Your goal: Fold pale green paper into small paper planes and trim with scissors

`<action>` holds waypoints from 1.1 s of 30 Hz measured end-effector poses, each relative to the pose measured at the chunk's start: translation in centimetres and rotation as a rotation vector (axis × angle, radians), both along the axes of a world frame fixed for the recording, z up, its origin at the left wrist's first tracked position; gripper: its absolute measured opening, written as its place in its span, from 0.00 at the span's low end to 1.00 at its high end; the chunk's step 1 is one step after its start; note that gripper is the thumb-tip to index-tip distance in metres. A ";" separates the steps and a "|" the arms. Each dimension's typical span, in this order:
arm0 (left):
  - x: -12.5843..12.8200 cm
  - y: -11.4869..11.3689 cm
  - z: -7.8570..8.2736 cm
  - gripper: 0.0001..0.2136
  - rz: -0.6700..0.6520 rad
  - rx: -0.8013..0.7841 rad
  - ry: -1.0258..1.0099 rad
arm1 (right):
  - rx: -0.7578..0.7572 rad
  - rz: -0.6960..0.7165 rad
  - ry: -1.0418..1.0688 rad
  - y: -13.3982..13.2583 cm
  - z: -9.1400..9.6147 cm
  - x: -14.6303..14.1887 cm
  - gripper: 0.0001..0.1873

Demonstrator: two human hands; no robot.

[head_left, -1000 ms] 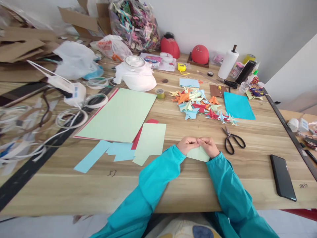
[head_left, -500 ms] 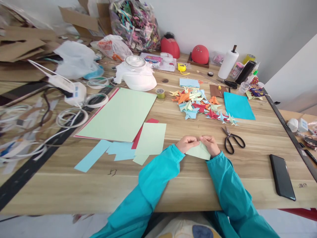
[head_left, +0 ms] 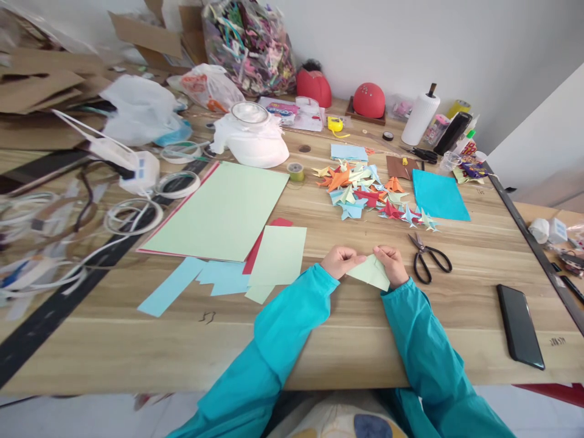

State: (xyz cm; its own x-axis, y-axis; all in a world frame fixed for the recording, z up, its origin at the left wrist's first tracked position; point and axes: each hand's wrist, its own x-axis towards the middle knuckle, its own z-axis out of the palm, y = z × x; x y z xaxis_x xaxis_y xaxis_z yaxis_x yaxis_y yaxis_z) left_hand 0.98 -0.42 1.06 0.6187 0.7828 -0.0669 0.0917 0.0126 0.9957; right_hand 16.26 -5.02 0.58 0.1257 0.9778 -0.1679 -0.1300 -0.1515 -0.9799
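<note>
A folded piece of pale green paper [head_left: 371, 274] is held between my two hands, above the table near its front. My left hand [head_left: 342, 261] pinches its left corner, thumb on top. On the other side my right hand [head_left: 391, 264] is closed on the upper right part, fingers bent around the edge. Black-handled scissors [head_left: 429, 255] lie just right of my right hand, blades pointing away. Beyond my hands is a pile of small folded paper shapes [head_left: 360, 185] in orange, red, blue, yellow and green.
Left of my hands lie a pale green sheet [head_left: 279, 255], blue paper pieces [head_left: 171, 286] and a stack of large sheets [head_left: 214, 213]. A phone [head_left: 520, 325] lies at the right, a turquoise sheet [head_left: 440, 194] behind the scissors. Cables [head_left: 132, 213] and plastic bags [head_left: 137, 109] crowd the left.
My hands have moved slightly apart, the right one a little to the right. More of the folded green paper shows between them.
</note>
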 end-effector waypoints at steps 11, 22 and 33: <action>-0.3 0.3 -0.3 0.20 -0.131 -0.191 -0.085 | 0.031 0.208 -0.116 -0.3 0.6 0.1 0.27; 0.2 0.1 -1.0 0.19 -0.194 0.080 0.012 | 0.170 0.314 -0.296 -0.1 -0.3 -0.2 0.25; 0.3 0.1 -1.0 0.17 -0.179 -0.009 -0.071 | 0.092 0.288 -0.143 -0.3 0.6 -0.4 0.24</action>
